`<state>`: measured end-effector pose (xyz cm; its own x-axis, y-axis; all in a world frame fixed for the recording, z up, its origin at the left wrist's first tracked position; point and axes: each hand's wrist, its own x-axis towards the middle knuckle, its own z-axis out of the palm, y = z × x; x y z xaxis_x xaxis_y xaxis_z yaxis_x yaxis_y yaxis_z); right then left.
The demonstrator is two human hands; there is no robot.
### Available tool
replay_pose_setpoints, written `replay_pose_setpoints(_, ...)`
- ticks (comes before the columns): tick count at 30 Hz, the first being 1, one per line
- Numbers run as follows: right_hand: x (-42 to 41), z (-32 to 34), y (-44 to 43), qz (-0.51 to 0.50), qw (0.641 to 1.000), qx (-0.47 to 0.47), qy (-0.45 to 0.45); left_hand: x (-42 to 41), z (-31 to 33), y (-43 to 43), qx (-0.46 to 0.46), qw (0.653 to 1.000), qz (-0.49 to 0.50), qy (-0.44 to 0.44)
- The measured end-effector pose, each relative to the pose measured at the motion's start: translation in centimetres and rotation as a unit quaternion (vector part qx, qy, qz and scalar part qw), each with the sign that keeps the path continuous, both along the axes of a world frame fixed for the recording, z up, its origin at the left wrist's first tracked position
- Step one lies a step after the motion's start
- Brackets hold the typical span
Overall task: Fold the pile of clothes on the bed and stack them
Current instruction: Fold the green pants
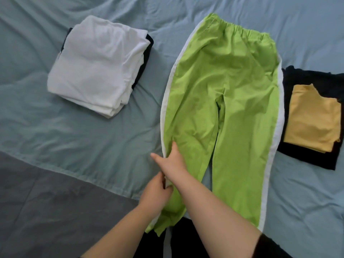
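Crosswise, right hand (172, 162) on trousers (223, 81)

A wrinkly blue sheet (93, 142) lies spread out. A grey blanket (46, 211) sits at the lower left.

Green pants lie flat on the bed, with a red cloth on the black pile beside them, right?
Not quite: in the head view the cloth on the black pile is yellow, not red. The green pants do lie flat on the bed.
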<state>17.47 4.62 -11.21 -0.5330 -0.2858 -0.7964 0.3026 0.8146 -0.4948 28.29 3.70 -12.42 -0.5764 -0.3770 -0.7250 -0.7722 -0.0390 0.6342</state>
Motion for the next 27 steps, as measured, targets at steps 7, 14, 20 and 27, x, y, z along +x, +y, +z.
replay_pose_setpoints(7,-3.7,-0.1,5.5,-0.138,0.990,-0.035,-0.008,0.5,1.6,4.1,-0.109,0.987,-0.117,0.015)
replay_pose_setpoints(14,-9.4,1.3,17.5,-0.216,0.970,-0.105,0.024,-4.3,3.8,12.6,-0.120,0.963,-0.232,0.072)
replay_pose_setpoints(20,-12.1,0.0,27.1,-0.329,0.939,-0.102,0.004,-9.3,2.1,19.9,-0.100,0.942,-0.313,0.071)
replay_pose_setpoints(27,-10.7,-1.8,32.2,-0.228,0.971,-0.071,-0.031,-10.5,-0.9,24.3,-0.076,0.946,-0.314,0.024)
